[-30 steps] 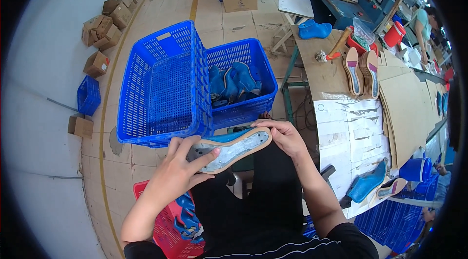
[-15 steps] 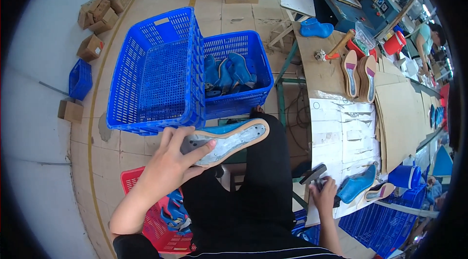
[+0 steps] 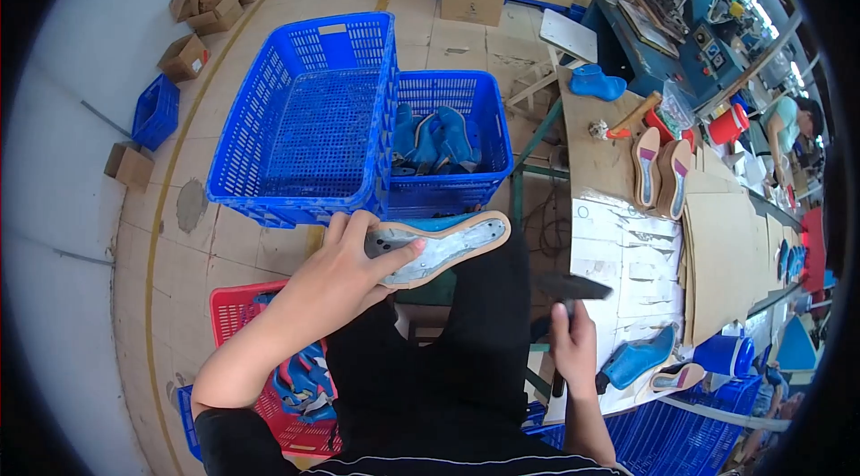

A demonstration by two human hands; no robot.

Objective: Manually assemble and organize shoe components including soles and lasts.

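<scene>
A blue shoe last [image 3: 439,249] lies sole up across my lap, its grey metal bottom plate framed by a tan insole edge. My left hand [image 3: 349,261] grips its near-left end, thumb pressed on the plate. To the right, my right hand [image 3: 574,343] is closed around the handle of a hammer [image 3: 575,286], whose dark head sticks out above the fist, apart from the last. Next to that hand, on the white paper of the workbench, another blue last [image 3: 642,358] rests beside a loose insole [image 3: 678,377].
Two blue crates [image 3: 305,203] stand ahead, the right one holding blue lasts [image 3: 437,137]. A red crate [image 3: 235,308] with blue pieces is at left. Stacked insoles [image 3: 674,179], a mallet [image 3: 634,116] and cardboard sheets [image 3: 726,243] sit on the bench [image 3: 591,154]. A co-worker [image 3: 788,131] is far right.
My right hand has lifted the hammer off the bench and drawn it left toward my lap. The last in my left hand has shifted slightly right in the view, which has also moved.
</scene>
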